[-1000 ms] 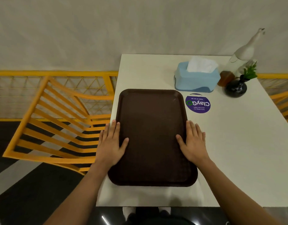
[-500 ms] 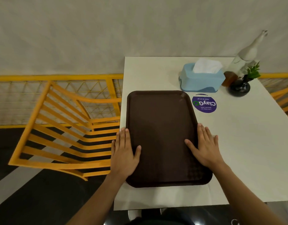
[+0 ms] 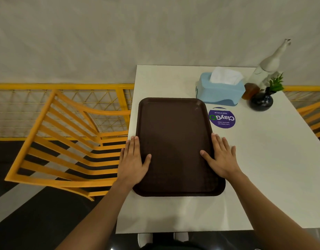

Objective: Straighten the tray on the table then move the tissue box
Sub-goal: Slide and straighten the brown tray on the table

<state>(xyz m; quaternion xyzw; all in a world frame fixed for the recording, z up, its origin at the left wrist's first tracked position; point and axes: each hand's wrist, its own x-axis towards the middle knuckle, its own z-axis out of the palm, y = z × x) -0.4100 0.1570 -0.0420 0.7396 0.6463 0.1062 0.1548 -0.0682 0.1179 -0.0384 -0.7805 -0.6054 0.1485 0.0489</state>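
We see a purple sticker [image 3: 221, 118] just right of the tray [image 3: 175, 141], with a dark vase [image 3: 261, 102] and bottle [image 3: 269, 64] beyond. The blue tissue box [image 3: 219, 92] stands by the tray's far right corner. The brown tray lies bare on the white bench [image 3: 263, 168]. Our left hand [image 3: 133, 160] and right hand [image 3: 221, 156] press flat, each grip spread, on its sides.

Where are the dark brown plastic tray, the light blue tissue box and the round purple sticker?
dark brown plastic tray [image 3: 175, 141], head view, bare centre.
light blue tissue box [image 3: 219, 92], head view, front wall.
round purple sticker [image 3: 221, 118], head view, middle.
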